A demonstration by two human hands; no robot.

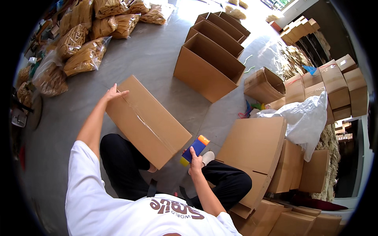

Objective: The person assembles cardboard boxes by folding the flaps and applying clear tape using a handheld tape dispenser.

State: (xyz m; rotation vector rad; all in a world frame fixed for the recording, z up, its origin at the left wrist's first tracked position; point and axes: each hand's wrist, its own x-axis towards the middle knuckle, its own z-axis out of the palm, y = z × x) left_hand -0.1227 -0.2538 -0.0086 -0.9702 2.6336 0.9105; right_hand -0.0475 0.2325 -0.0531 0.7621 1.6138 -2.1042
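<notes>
While the person sat on the grey floor [157, 59] with a closed cardboard box [147, 120] resting against the knees, the left hand [113, 93] lay flat on the box's far corner, fingers spread and pressing rather than gripping. A strip of clear tape ran along the box's middle seam. The right hand [194, 162] was closed around a blue tape dispenser [195, 150] with an orange end, held upright just beside the box's near right edge. To the right a stack of flat cardboard sheets [256, 147] leaned near the knee, with a white plastic bag [305, 118] above it. Open boxes [210, 63] stood in a row further off, and clear sacks of tan pieces [84, 57] lay at the upper left.
</notes>
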